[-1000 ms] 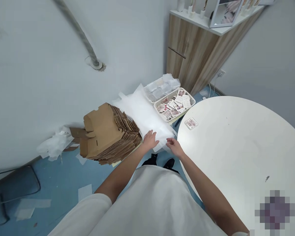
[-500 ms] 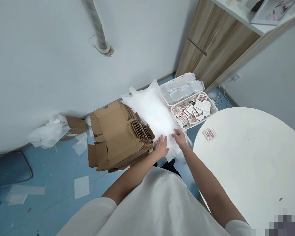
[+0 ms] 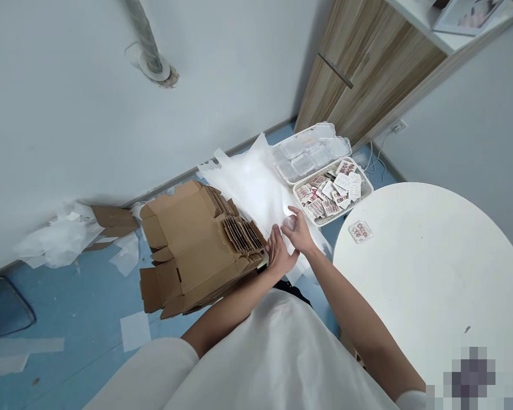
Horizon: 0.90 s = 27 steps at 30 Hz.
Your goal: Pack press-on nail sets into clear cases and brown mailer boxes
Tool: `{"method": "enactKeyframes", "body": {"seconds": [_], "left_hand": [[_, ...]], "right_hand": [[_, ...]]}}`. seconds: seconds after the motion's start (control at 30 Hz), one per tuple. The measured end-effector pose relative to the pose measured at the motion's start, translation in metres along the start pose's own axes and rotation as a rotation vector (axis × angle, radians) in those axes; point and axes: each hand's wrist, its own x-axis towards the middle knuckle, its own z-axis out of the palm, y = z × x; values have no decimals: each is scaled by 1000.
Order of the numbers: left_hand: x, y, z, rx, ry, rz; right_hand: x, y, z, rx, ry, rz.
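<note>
Both hands over the white sheets, at the end nearest the body.

Right hand [image 3: 299, 230]: thumb and fingers curled round a small translucent piece [image 3: 289, 222], gripping it. Cannot tell whether it is separate or a gathered bit of sheet. Left hand [image 3: 281, 253]: just beside the right, fingers extended, thumb out, nothing seen in its grasp.

White sheets [image 3: 250, 185]: a loose, uneven pile, far corners sticking up toward the wall, near edge below the hands. What carries them is mostly hidden. Brown stack of flat cardboard boxes [image 3: 196, 239] hard by on the left. On the other side a white basket [image 3: 346, 208], full of small printed packs [image 3: 344, 182]; a tray of clear cases [image 3: 305, 151] behind its far long edge. One clear pack [image 3: 360, 232] alone on the round white table [image 3: 410, 296], close to its left edge.

Handling, as judged: sheets look very light, thin and limp — likely slick, quick to slide over one another, easily creased or torn. Best hold is a fingertip pinch at a near corner, other palm steadying the pile. The translucent piece looks light too, perhaps crushable; hold by its edges, little pressure. Cardboard by contrast stiffer, fit for gripping by a flap edge.
</note>
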Motion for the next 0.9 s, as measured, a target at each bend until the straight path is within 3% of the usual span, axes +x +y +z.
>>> {"method": "enactKeyframes", "body": {"seconds": [0.07,0.13,0.23,0.3,0.43,0.57,0.67,0.77,0.9], "left_hand": [[0,4,1,-39,63,52],[0,7,1,-53,86,93],[-2,12,1,-10,38,147],[-4,16,1,44,-30,189],[-10,23,1,113,-170,275],[-17,26,2,43,-166,324],[-21,27,11,-35,-83,283],[-23,32,27,-111,-33,106],[-30,50,57,-325,-131,-54]], "right_hand": [[-5,-8,-11,110,-166,24],[-6,-13,-23,217,-248,42],[-3,-20,-36,213,-228,37],[-1,-26,-37,35,-187,24],[-2,-36,-34,-412,53,-14],[-16,-37,-52,-565,206,-90],[-35,-31,-80,-433,275,-123],[-61,-19,-109,-179,415,-103],[-106,8,-144,101,627,-83]]}}
